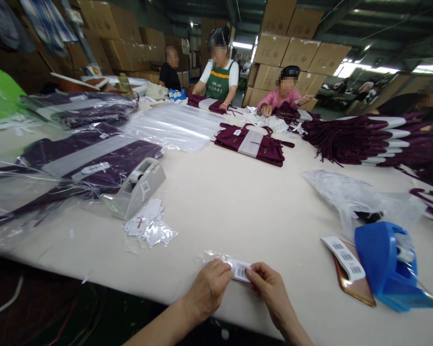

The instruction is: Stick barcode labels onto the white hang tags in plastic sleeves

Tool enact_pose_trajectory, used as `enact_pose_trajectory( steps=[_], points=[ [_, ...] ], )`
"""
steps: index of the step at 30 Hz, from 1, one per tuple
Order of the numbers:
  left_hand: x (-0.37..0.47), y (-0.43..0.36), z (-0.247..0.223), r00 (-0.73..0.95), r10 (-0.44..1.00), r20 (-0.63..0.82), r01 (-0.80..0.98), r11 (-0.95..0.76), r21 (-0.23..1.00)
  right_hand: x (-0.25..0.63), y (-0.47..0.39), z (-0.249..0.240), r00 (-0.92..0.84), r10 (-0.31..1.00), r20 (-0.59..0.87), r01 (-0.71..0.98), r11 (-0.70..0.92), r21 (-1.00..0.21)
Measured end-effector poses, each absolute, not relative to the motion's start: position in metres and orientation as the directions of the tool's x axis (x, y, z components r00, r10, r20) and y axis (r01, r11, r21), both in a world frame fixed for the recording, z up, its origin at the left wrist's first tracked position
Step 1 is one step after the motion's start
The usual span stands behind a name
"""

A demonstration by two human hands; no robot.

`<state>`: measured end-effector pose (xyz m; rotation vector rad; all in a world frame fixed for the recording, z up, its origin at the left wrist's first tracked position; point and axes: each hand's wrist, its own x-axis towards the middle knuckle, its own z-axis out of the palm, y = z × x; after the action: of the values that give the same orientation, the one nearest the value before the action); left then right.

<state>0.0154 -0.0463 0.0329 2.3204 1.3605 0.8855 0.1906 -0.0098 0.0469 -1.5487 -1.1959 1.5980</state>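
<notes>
Close to the table's front edge, my left hand (208, 287) and my right hand (270, 290) pinch a small white tag with a barcode (240, 272) between them. The left fingers are closed at the tag's left end, where a crinkled transparent plastic bag (216, 255) shows behind them. My right thumb and forefinger grip the tag's right end. Whether the tag is partly inside the bag, I cannot tell. To the left of the hands lies a loose pile of white tags in shiny plastic (151, 225).
A grey tape dispenser (142, 187) stands left, beside bagged maroon garments (94, 156). At right are a blue tape dispenser (384, 264), a phone (353, 281) and a barcode sticker strip (344, 257). A folded maroon garment (250, 142) lies mid-table. Several people work around the table.
</notes>
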Motion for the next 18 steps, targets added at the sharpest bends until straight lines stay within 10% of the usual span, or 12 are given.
enact_pose_trajectory(
  steps=[18],
  points=[
    [0.017, -0.046, 0.023, 0.345, 0.845, 0.408, 0.693, -0.523, 0.497, 0.183, -0.006, 0.034, -0.117, 0.898, -0.424, 0.38, -0.354, -0.855]
  ],
)
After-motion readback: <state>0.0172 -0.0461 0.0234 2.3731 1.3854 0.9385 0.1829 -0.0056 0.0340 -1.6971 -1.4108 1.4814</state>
